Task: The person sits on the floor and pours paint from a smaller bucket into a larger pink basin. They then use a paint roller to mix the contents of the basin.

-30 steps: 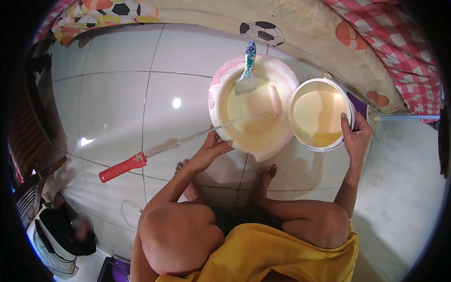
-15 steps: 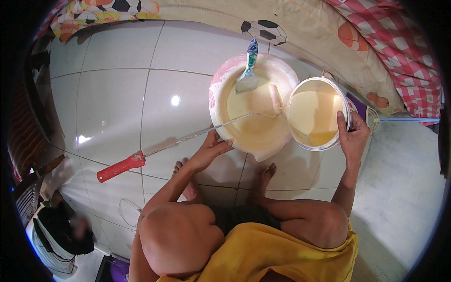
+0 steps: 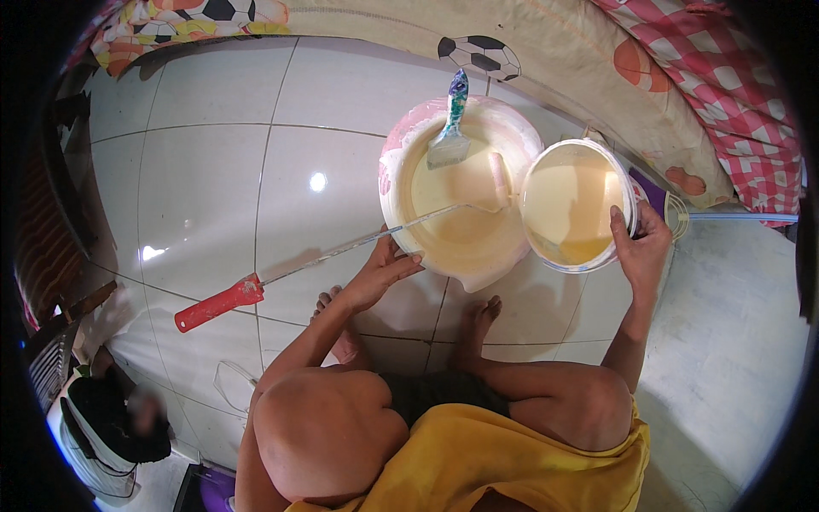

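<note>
A paint-smeared basin [image 3: 396,189] holds pale cream paint, and my left hand [image 3: 383,271] grips its near left rim. In my right hand [image 3: 641,245] is a white bucket [image 3: 628,192], tilted toward the basin, its mouth at the basin's right rim. Cream liquid lies inside the bucket. A paint roller [image 3: 219,305] rests across the basin, its red handle sticking out to the left past my left hand and its roller head in the paint. On the basin's far side leans a paintbrush [image 3: 450,136], bristles down, with a blue-green stained handle.
A mattress [image 3: 384,24] with a ball-patterned sheet runs along the far side, with red checked cloth [image 3: 725,94] at its right. White floor tiles [image 3: 196,188] lie left. A dark bag [image 3: 111,427] stands at lower left. A blue cord [image 3: 742,217] runs off right.
Almost nothing differs. The bucket and basin stay in place, and both hands keep their hold.
</note>
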A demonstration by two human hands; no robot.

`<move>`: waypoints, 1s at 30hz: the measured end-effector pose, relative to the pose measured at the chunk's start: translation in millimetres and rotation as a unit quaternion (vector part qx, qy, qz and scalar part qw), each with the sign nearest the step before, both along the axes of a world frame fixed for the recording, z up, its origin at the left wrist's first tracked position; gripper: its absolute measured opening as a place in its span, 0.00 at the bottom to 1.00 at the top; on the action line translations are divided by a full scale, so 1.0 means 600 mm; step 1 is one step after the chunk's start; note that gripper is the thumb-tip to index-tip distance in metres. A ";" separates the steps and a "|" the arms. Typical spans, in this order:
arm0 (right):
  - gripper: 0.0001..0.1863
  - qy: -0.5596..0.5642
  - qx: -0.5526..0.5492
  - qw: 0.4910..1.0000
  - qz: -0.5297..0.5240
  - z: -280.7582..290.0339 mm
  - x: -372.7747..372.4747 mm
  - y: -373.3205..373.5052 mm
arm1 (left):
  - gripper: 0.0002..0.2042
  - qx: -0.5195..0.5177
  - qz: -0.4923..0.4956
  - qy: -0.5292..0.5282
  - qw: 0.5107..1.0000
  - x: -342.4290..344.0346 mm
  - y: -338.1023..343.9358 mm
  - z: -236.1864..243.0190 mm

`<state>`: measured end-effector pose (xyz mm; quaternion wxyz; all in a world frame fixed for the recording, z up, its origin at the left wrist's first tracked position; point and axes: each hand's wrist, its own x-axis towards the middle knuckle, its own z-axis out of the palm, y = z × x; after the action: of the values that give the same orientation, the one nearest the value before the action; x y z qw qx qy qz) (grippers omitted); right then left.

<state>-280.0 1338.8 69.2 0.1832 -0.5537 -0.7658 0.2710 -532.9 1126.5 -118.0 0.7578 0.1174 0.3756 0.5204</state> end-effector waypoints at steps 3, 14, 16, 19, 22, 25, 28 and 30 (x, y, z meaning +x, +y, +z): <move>0.09 -0.010 0.003 1.000 0.011 0.001 0.011 0.010 | 0.40 -0.009 -0.005 0.003 1.000 -0.002 0.000 0.002; 0.12 -0.001 -0.031 1.000 -0.005 -0.005 0.048 0.035 | 0.41 -0.007 0.002 0.010 1.000 -0.001 -0.003 0.003; 0.12 -0.007 -0.032 0.999 -0.014 0.002 0.049 0.033 | 0.40 -0.003 0.000 0.005 1.000 0.001 -0.001 0.001; 0.10 -0.008 -0.038 0.999 -0.014 0.004 0.051 0.038 | 0.41 -0.001 0.002 0.003 1.000 0.001 -0.002 -0.009; 0.10 0.003 -0.040 0.999 -0.003 0.000 0.054 0.042 | 0.41 -0.007 0.002 0.010 1.000 0.002 -0.001 -0.005; 0.10 0.009 -0.044 0.999 -0.007 0.002 0.049 0.040 | 0.41 -0.012 -0.003 0.013 1.000 0.000 0.000 -0.002; 0.11 0.001 -0.052 0.998 -0.022 0.005 0.044 0.039 | 0.42 -0.014 0.002 0.009 1.000 0.001 -0.001 -0.007; 0.11 -0.005 -0.049 0.998 -0.024 0.002 0.050 0.042 | 0.43 -0.009 0.001 0.007 1.000 0.001 -0.001 -0.009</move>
<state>-250.0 1363.8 70.4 0.1582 -0.5813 -0.7392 0.3011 -532.1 1125.8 -123.6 0.7555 0.1137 0.3853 0.5175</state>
